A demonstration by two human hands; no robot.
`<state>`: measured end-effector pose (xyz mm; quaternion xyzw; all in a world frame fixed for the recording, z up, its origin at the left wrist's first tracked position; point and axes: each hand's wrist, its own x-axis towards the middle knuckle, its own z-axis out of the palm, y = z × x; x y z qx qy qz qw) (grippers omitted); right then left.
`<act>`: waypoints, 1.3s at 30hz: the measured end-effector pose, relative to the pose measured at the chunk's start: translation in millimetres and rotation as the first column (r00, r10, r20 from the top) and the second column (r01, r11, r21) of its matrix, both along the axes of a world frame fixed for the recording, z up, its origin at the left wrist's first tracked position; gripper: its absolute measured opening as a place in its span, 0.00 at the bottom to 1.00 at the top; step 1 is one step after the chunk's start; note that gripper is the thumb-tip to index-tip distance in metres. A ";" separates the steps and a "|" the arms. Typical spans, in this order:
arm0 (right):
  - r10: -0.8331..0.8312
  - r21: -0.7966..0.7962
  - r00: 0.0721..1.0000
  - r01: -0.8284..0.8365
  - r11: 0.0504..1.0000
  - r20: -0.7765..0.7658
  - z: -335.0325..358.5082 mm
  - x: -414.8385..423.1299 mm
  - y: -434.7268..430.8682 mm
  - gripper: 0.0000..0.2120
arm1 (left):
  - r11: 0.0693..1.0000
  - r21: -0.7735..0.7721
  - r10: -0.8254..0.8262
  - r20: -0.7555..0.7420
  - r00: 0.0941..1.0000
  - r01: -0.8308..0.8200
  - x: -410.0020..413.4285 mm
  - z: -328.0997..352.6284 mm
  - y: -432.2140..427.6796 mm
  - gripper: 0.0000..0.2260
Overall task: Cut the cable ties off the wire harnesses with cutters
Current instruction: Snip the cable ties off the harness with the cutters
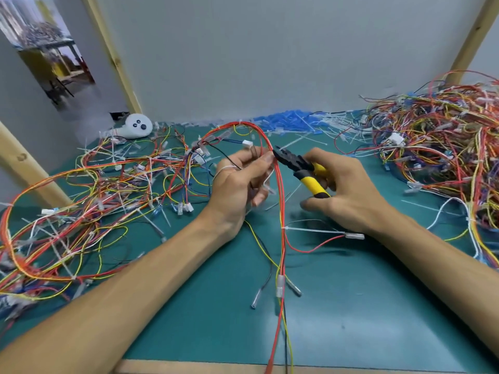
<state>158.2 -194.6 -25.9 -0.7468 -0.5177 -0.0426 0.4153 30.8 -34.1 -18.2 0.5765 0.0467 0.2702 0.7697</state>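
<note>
The wire harness (281, 201) in hand is arching up off the middle of the bench (364, 319), its red wires running from a high loop down toward the near edge. The left hand (237, 182) is pinching those wires at the fingertips, seemingly lifting them taut and clear of the clutter for the blades. The right hand (348, 195) is gripping the yellow-handled cutters (302, 171), whose nose is touching the wires right beside the left fingertips; whether a tie is sitting between the blades I cannot tell. Lower on the same bundle a white cable tie (283, 228) is sitting uncut, tail pointing right. A loose pile (94, 190) is lying to the left, a denser heap (445, 147) to the right, and snipped ties (286, 121) are lying along the back wall.
</note>
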 end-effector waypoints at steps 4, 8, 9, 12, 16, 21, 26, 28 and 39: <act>0.019 0.067 0.998 -0.015 0.998 -0.060 -3.4 -1.9 4.4 0.16 | 1.000 0.008 -0.012 -0.006 1.000 0.012 -0.1 -0.8 4.3 0.04; -0.013 0.101 0.999 0.009 0.995 0.037 -6.2 -6.1 5.9 0.14 | 1.000 -0.006 -0.011 0.000 1.000 0.011 -0.8 -1.6 8.9 0.01; -0.017 0.090 0.997 0.011 0.996 0.074 -6.5 -6.0 5.5 0.13 | 1.000 -0.005 -0.016 0.007 1.000 0.016 -1.1 -2.4 9.0 0.02; -0.007 0.056 0.990 -0.001 0.998 0.142 -5.8 -3.8 5.5 0.14 | 0.999 -0.001 -0.037 0.027 0.999 0.037 -2.1 -4.3 12.5 0.06; 0.011 0.018 0.982 -0.015 1.000 0.187 -7.3 -4.7 8.1 0.18 | 0.999 0.038 -0.014 0.006 1.000 0.014 -5.7 -4.6 18.8 0.06; 0.045 0.066 0.989 -0.054 0.996 0.143 -7.6 -4.1 5.5 0.14 | 0.999 0.026 -0.022 -0.012 1.000 0.022 -5.3 -5.3 15.8 0.06; -0.015 0.040 0.980 0.008 0.999 0.198 -6.3 -4.6 6.3 0.18 | 0.999 0.011 -0.038 -0.018 0.999 0.038 -2.4 -5.6 15.0 0.02; 0.013 0.046 0.988 -0.021 0.999 0.155 -6.8 -4.7 6.6 0.16 | 0.998 0.032 -0.045 -0.027 0.999 0.046 -2.7 -5.9 15.4 0.02; 0.003 0.031 0.988 -0.008 1.000 0.152 -5.9 -4.6 6.9 0.13 | 0.998 0.029 -0.053 -0.076 0.996 0.055 -1.5 -0.4 11.7 0.07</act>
